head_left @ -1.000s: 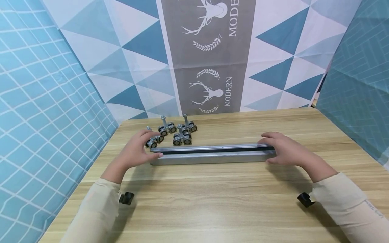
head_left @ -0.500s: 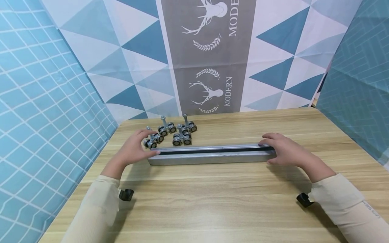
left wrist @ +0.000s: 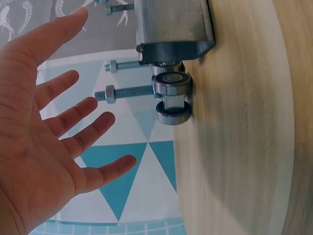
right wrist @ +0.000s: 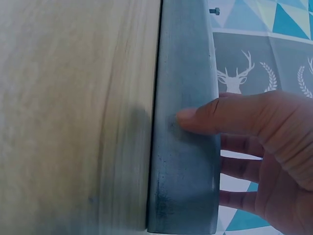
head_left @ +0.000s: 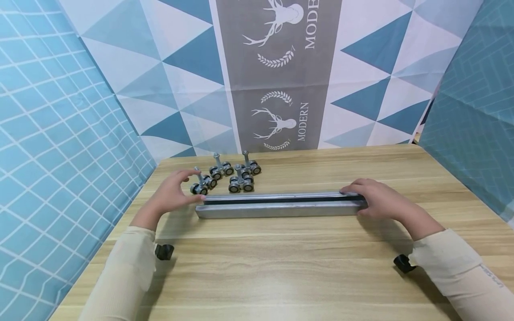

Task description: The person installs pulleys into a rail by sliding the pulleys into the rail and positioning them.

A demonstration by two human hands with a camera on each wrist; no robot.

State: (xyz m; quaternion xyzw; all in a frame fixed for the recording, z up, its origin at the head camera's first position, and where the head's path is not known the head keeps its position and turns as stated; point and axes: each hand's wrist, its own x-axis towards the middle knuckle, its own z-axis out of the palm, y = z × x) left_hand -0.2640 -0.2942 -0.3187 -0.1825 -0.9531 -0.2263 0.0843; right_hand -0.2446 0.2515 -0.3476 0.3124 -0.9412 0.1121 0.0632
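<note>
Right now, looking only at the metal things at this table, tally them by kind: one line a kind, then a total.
Metal rail: 1
Wheeled rollers with bolts: 4
Total: 5

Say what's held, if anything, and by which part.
Right hand grips the metal rail near its right end, across its width; left hand holds nothing.

Worktop [head_left: 281, 267], front: free passage toward me; obstacles: metal rail [head_left: 277, 211] lying crosswise, four roller carriages [head_left: 241, 182], bolts [head_left: 217, 159] upright, behind its left end
</note>
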